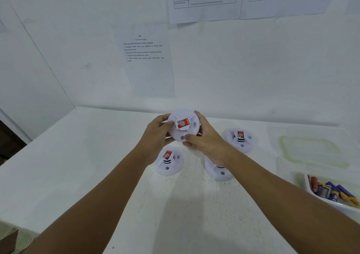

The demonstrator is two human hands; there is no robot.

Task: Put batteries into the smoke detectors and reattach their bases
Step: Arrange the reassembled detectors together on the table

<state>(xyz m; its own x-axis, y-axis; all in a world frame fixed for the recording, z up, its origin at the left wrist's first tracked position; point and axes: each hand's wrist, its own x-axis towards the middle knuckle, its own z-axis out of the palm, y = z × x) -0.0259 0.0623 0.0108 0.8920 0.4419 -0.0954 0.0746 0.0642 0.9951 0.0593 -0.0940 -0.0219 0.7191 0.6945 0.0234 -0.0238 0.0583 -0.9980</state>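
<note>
Round white plastic smoke detector with a red sticker [183,125] was held up above the white table [78,166], left hand [155,135] and right hand [204,138] both curled around its edges, three more white detectors below, clear tub of batteries [335,193] at right.

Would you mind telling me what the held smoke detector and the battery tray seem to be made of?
Held smoke detector: apparently white moulded plastic, smooth and matte, with moulded vent slots and a red sticker. Battery tray: probably white plastic too, thin-walled with a rounded rim; its finish is hard to judge.
</note>
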